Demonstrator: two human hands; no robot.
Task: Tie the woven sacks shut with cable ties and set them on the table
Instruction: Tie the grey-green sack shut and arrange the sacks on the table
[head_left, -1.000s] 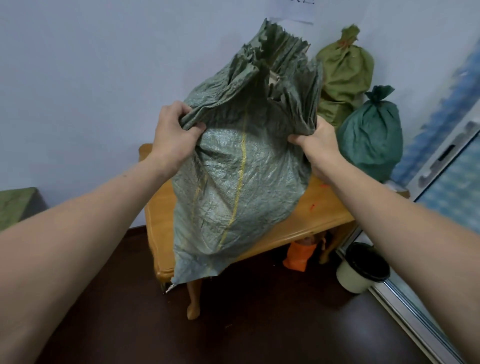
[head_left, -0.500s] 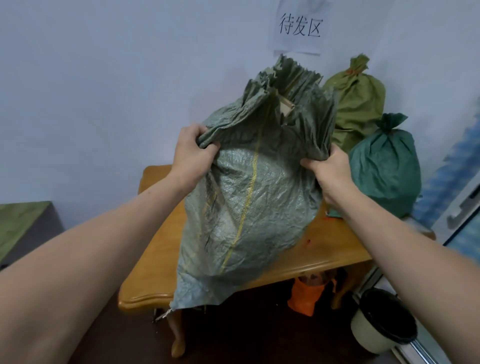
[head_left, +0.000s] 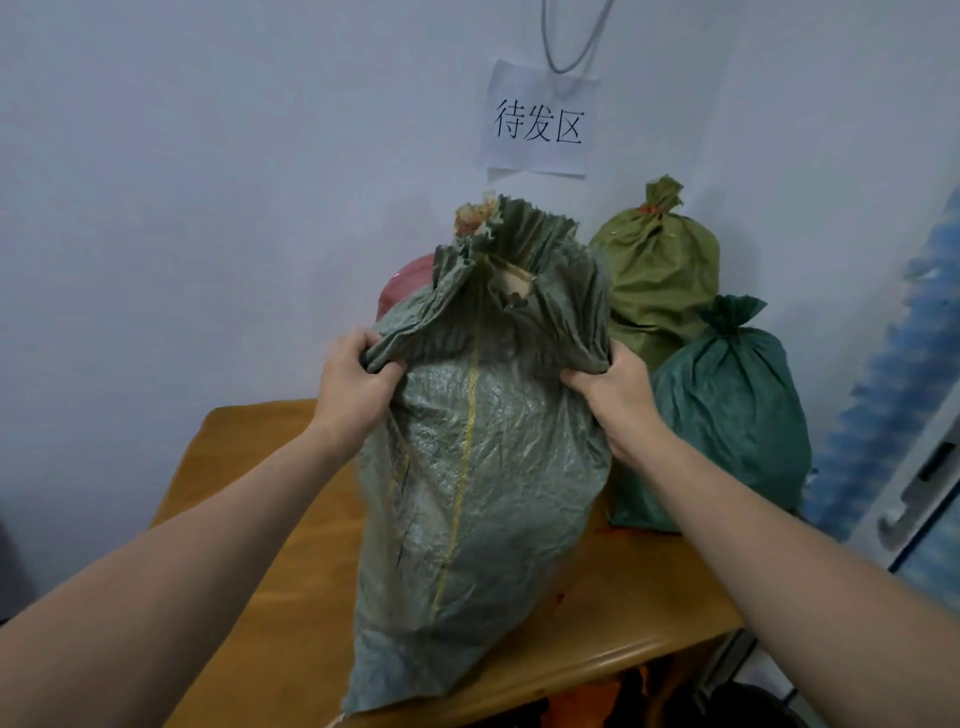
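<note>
A grey-green woven sack (head_left: 478, 499) with a yellow stripe stands upright over the wooden table (head_left: 270, 571), its bottom corner hanging past the front edge. My left hand (head_left: 353, 384) grips the bunched cloth at its upper left. My right hand (head_left: 613, 395) grips the cloth at its upper right. The sack's mouth is loosely gathered, with something brown showing inside. I see no cable tie on it.
Three tied sacks stand at the back of the table: an olive one (head_left: 660, 270), a dark green one (head_left: 727, 415) and a red one (head_left: 405, 280) mostly hidden. A paper sign (head_left: 537, 124) hangs on the wall. A sliding door frame (head_left: 914, 483) is at the right.
Both hands have carried the sack forward and lowered it over the table. The view has moved closer and tilted up, bringing the sign and the red sack into sight.
</note>
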